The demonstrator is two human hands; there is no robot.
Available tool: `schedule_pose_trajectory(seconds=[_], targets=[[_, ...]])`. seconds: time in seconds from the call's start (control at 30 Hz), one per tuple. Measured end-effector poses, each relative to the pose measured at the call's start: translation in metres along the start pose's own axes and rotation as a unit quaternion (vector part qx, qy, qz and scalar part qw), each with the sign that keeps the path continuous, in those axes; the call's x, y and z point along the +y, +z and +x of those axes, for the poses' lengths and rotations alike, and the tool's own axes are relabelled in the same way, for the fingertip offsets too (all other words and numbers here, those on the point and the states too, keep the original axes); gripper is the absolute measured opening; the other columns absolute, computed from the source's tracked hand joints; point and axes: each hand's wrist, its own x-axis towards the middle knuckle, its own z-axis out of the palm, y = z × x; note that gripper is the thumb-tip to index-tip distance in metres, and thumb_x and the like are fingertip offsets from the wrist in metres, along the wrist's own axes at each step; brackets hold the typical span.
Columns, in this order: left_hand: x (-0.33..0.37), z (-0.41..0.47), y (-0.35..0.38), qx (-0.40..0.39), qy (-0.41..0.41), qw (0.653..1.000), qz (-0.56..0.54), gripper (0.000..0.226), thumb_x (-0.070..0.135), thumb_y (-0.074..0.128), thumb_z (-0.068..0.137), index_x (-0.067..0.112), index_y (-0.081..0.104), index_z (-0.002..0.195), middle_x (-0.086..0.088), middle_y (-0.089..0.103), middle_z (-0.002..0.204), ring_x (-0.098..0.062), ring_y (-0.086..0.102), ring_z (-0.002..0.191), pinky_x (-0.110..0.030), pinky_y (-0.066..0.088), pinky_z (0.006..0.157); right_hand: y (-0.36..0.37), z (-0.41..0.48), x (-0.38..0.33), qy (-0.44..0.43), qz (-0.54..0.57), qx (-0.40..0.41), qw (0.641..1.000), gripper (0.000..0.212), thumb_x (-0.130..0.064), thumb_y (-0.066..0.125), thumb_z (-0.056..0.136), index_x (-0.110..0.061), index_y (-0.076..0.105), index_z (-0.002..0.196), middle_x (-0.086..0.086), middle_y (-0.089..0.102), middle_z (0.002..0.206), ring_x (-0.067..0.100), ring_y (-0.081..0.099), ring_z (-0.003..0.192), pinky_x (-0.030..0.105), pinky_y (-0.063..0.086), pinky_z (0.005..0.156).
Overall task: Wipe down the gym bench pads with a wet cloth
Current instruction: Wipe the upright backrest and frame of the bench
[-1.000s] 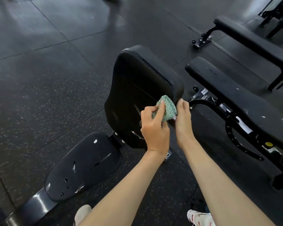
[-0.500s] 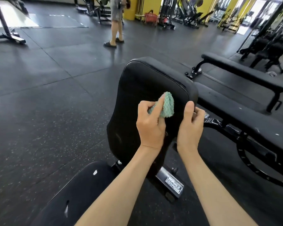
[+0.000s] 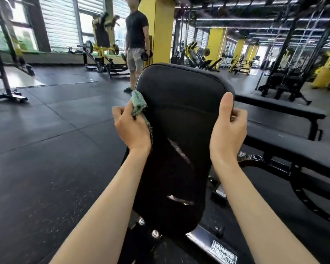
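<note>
Busy gym in the background, with yellow pillars [image 3: 161, 29] and a person [image 3: 136, 40] stood on the black floor [image 3: 46, 149] just beyond the left grip [image 3: 131, 128]. Up front, the upright back pad [image 3: 179, 115] is what's being dealt with. The green cloth [image 3: 138, 102] is bunched up and clutched in the left grip, pressed against the pad's edge on that side, with a tail of it hanging down past the palm. The right grip [image 3: 227, 130] is clamped on the opposite edge, thumb laid on the front face and fingers curled round the back. A couple of wet streaks [image 3: 179, 151] can be seen between the two grips and lower down, so the face looks partly done tbh. For this step, the pad should be steadied by the right grip while the cloth is dragged along the side seam in long overlapping passes, top edge included. The cloth could probably be opened out flatter so more area gets covered per pass.
</note>
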Motion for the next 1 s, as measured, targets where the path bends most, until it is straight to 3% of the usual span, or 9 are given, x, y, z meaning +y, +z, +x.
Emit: schedule_pose_trajectory(seconds=[0.2,0.3,0.43,0.53,0.6,0.73,0.8,0.9,1.0], targets=[[0.006,0.007,-0.004,0.001,-0.056,0.998,0.039,0.028,-0.002,0.045,0.088,0.009,0.069,0.097,-0.001,0.040,0.095,-0.015,0.039,0.073,-0.015,0.024,0.063,0.000,0.001,0.003,-0.018,0.005,-0.012,1.000,0.058,-0.068,0.039,0.089,-0.011,0.050,0.096,-0.007,0.050,0.076,0.009,0.047,0.070,0.029,0.036,0.065],[0.017,-0.005,-0.001,-0.017,-0.043,0.999,0.028,0.021,0.005,0.046,0.093,0.008,0.066,0.098,0.001,0.038,0.097,-0.014,0.040,0.074,-0.017,0.026,0.064,-0.001,0.002,0.004,-0.021,0.005,-0.025,0.999,0.058,-0.069,0.037,0.088,-0.013,0.049,0.096,-0.006,0.050,0.080,0.010,0.047,0.076,0.031,0.034,0.070],[0.027,-0.038,0.000,-0.045,0.034,0.998,-0.019,0.018,0.019,0.050,0.096,0.008,0.064,0.097,0.003,0.041,0.096,-0.018,0.048,0.082,-0.029,0.039,0.068,-0.004,0.003,0.005,-0.021,0.015,-0.041,0.999,0.053,-0.072,0.038,0.086,-0.019,0.045,0.089,-0.007,0.050,0.077,0.011,0.048,0.073,0.032,0.039,0.072],[0.036,-0.063,0.000,-0.057,0.121,0.990,-0.046,0.020,0.009,0.054,0.091,0.006,0.067,0.105,0.002,0.042,0.095,-0.018,0.048,0.088,-0.011,0.034,0.070,-0.009,0.003,0.004,-0.028,0.012,-0.059,0.998,0.053,-0.070,0.037,0.088,-0.018,0.046,0.091,-0.007,0.051,0.078,0.009,0.049,0.073,0.031,0.036,0.072],[0.043,-0.080,-0.001,-0.071,0.168,0.982,-0.046,0.029,0.007,0.052,0.088,0.006,0.066,0.115,-0.002,0.046,0.095,-0.016,0.044,0.090,-0.009,0.032,0.071,-0.012,0.005,0.004,-0.029,0.009,-0.072,0.997,0.052,-0.068,0.037,0.089,-0.017,0.047,0.095,-0.008,0.052,0.082,0.012,0.051,0.079,0.031,0.034,0.074],[0.052,-0.111,0.000,-0.079,0.252,0.963,-0.056,0.044,0.008,0.045,0.083,0.010,0.062,0.124,-0.008,0.052,0.099,-0.018,0.042,0.090,-0.030,0.043,0.069,-0.018,0.011,0.003,-0.031,0.008,-0.102,0.994,0.047,-0.057,0.032,0.097,-0.013,0.048,0.100,-0.012,0.050,0.085,0.017,0.048,0.094,0.031,0.032,0.080],[0.052,-0.122,0.000,-0.077,0.275,0.957,-0.058,0.044,0.004,0.046,0.083,0.009,0.062,0.124,-0.005,0.050,0.102,-0.018,0.041,0.090,-0.032,0.044,0.070,-0.021,0.014,0.006,-0.026,0.033,-0.115,0.992,0.046,-0.054,0.028,0.099,-0.013,0.049,0.102,-0.011,0.050,0.088,0.015,0.046,0.095,0.034,0.036,0.086],[0.048,-0.131,0.000,-0.078,0.306,0.947,-0.063,0.044,0.002,0.046,0.083,0.008,0.063,0.123,-0.001,0.044,0.104,-0.019,0.041,0.091,-0.032,0.044,0.074,-0.025,0.013,0.012,0.008,0.112,-0.145,0.983,0.066,-0.060,0.030,0.096,-0.002,0.054,0.118,0.003,0.061,0.113,0.009,0.054,0.099,0.036,0.042,0.099],[0.042,-0.136,-0.001,-0.076,0.335,0.937,-0.064,0.041,0.003,0.047,0.085,0.010,0.063,0.123,-0.002,0.043,0.103,-0.020,0.045,0.090,-0.029,0.043,0.074,-0.032,0.013,0.025,0.055,0.198,-0.168,0.964,0.047,-0.049,0.030,0.100,-0.017,0.064,0.096,-0.003,0.068,0.086,0.008,0.062,0.083,0.028,0.049,0.086]])
